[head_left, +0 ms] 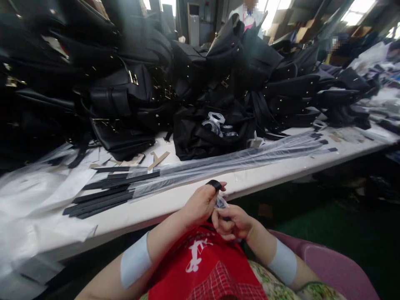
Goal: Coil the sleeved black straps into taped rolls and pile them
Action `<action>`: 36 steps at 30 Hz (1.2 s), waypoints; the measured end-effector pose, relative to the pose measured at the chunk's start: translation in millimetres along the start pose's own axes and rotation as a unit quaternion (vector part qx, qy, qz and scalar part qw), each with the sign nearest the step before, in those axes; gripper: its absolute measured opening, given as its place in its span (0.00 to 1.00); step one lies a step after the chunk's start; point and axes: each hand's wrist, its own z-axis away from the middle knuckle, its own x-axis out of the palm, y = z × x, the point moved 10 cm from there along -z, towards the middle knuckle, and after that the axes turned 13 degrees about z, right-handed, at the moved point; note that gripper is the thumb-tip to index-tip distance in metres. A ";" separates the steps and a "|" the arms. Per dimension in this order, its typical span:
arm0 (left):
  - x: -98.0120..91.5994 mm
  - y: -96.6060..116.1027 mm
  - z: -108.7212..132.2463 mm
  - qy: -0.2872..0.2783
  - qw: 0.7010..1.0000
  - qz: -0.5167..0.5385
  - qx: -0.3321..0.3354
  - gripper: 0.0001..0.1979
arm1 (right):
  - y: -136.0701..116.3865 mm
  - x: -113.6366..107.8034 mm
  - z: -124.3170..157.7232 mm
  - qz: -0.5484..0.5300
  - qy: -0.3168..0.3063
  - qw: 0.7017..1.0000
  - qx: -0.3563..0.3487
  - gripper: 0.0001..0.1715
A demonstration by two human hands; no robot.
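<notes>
My left hand (201,204) is closed around a small black strap loop (214,184) that sticks up above its fingers. Just to its right, my right hand (233,223) pinches a thin clear plastic wrap (221,202) at the loop's lower end. Both hands meet over my lap, above a red apron (203,262), just in front of the white table edge (175,200). Long black straps (103,196) in clear plastic sleeves (237,160) lie on the table ahead of my hands.
A large heap of black leather bags (131,91) with gold hardware fills the back of the table. An open black bag (212,129) holds plastic-wrapped parts. White paper (37,196) covers the left end. A pink chair (325,266) is at lower right. A person (250,12) stands far behind.
</notes>
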 end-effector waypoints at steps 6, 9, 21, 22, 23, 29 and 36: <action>37.8 4.6 20.9 -0.180 0.954 -0.224 0.085 0.14 | -3.2 -6.2 24.5 -0.018 -0.032 0.999 0.027 0.21; 40.9 -5.7 18.1 -0.189 0.944 -0.268 0.022 0.08 | -12.9 -20.3 33.8 0.090 -0.008 0.995 0.030 0.21; 58.5 17.4 -27.6 -0.180 0.866 0.351 -0.308 0.15 | -147.5 -83.9 112.0 0.693 0.428 0.556 -0.167 0.17; 60.6 22.8 -33.1 -0.181 0.855 0.375 -0.309 0.14 | -146.4 -83.9 112.4 0.686 0.424 0.566 -0.173 0.15; 62.4 27.1 -38.2 -0.182 0.847 0.393 -0.307 0.14 | -144.8 -85.0 113.3 0.680 0.424 0.572 -0.175 0.14; 78.4 21.2 -32.3 -0.222 0.812 0.408 -0.354 0.15 | -130.0 -96.4 129.6 0.727 0.460 0.506 -0.069 0.13; 88.8 -42.2 36.7 -0.279 0.754 0.357 -0.475 0.32 | -109.6 -84.1 135.6 0.842 0.384 0.379 -0.016 0.18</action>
